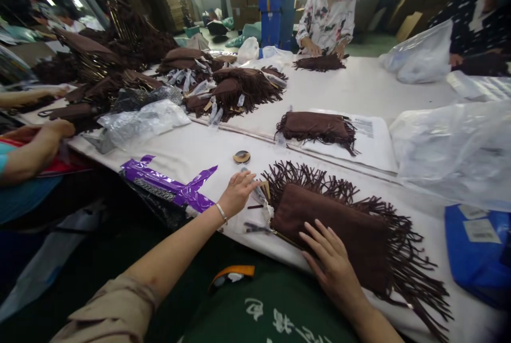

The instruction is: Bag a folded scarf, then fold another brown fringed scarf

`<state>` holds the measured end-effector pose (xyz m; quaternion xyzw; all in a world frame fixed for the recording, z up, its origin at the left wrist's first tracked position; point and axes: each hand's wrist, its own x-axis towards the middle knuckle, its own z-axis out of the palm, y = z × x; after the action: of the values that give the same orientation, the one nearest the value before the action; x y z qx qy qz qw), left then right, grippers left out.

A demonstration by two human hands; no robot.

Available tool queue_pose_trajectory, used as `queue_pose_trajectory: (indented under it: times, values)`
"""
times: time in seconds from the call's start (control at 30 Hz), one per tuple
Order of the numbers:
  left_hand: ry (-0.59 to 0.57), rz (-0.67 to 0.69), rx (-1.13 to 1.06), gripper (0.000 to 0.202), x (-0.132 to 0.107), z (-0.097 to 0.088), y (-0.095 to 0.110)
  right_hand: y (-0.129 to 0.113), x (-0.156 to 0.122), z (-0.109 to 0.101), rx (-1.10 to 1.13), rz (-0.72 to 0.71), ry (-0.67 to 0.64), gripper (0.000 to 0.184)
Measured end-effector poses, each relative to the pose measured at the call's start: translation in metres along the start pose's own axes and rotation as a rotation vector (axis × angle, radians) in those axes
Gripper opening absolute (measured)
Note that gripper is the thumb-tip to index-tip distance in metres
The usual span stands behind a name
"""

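Note:
A dark brown fringed bag [335,226] lies flat on the table in front of me, its long fringe spread along the far and right edges. My right hand [329,258] rests on the bag's near side with fingers spread. Left of the bag, my left hand [238,194] is held out with its fingers stretched, close to a tan paper tag [265,190] and some clear plastic wrapping at the bag's corner; whether the fingertips touch these is unclear. A small roll of tape [241,157] sits just beyond my left hand.
Purple tape [171,183] hangs over the table edge at left. Another fringed bag [317,126] lies on white packaging farther back. Piles of brown bags [235,88] stand at back left, clear plastic bags [459,146] at right, beside a blue pouch [475,252]. Other people work around the table.

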<state>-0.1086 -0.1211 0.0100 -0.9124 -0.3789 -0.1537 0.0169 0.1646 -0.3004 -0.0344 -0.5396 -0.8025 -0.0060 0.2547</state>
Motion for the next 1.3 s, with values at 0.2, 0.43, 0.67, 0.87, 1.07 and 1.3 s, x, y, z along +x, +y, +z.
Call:
queue_pose_trajectory:
  times: [0.2, 0.43, 0.67, 0.87, 1.07, 1.3]
  values:
    - [-0.037, 0.19, 0.129, 0.021, 0.017, -0.026, -0.027, 0.003, 0.025, 0.015, -0.104, -0.077, -0.086, 0.049]
    - [-0.219, -0.164, -0.131, 0.02, -0.064, -0.052, -0.004, -0.004, 0.046, 0.016, -0.01, -0.055, -0.01, 0.04]
    - [-0.436, -0.564, -0.704, 0.026, -0.097, -0.04, 0.04, -0.055, 0.086, 0.031, 0.109, -0.18, -0.108, 0.023]
    - [-0.568, -0.73, -1.281, 0.051, -0.085, -0.033, 0.059, -0.043, 0.073, 0.028, 0.122, -0.073, -0.082, 0.017]
    - [-0.741, -0.813, -1.629, 0.051, -0.062, -0.015, 0.082, -0.007, 0.064, 0.032, 0.055, -0.052, -0.185, 0.06]
    - [-0.699, -0.906, -1.793, 0.045, -0.022, 0.025, 0.138, 0.027, 0.08, 0.028, 0.108, -0.17, -0.326, 0.043]
